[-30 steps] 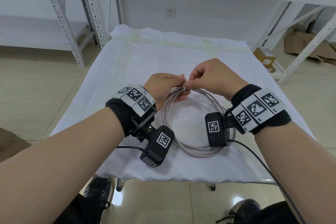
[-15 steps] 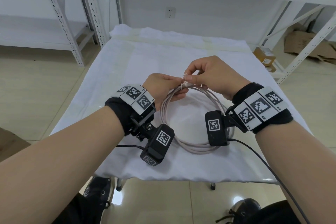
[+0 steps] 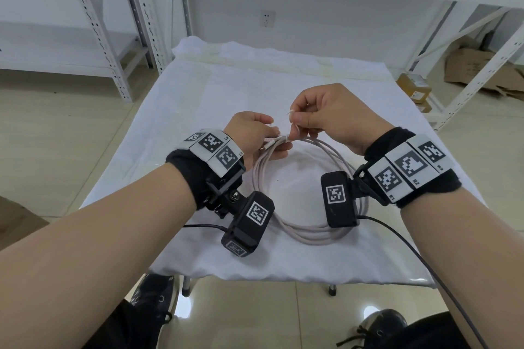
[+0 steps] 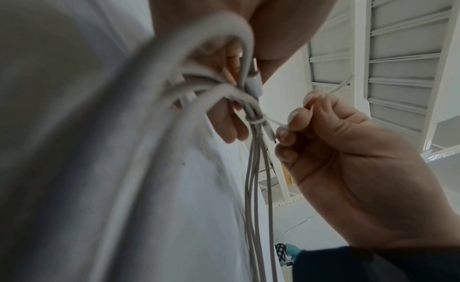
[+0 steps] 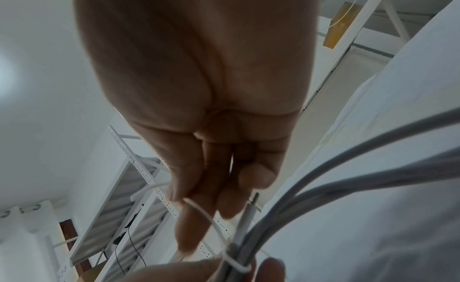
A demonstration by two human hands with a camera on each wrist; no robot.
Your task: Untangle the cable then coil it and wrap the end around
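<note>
A pale pink-grey cable (image 3: 309, 232) lies coiled in a ring of several loops on the white-covered table (image 3: 326, 85). My left hand (image 3: 255, 139) grips the gathered loops (image 4: 251, 168) at the coil's far side, where a plug (image 4: 255, 83) lies along them. A thin white tie (image 4: 259, 120) is wrapped round the bundle there. My right hand (image 3: 317, 119) pinches the tie's free end (image 4: 341, 85) and holds it up above the bundle. In the right wrist view the tie (image 5: 211, 221) runs from my fingertips down to the wrap (image 5: 236, 266).
White metal shelving (image 3: 119, 45) stands at the back left and another rack (image 3: 482, 45) at the right. Cardboard boxes (image 3: 414, 91) lie on the floor right of the table. Black wrist-camera leads (image 3: 425, 263) trail over the table's front edge.
My right hand has lifted up and away from the left hand, drawing the thin tie's end up. The left hand keeps its grip on the bundled loops.
</note>
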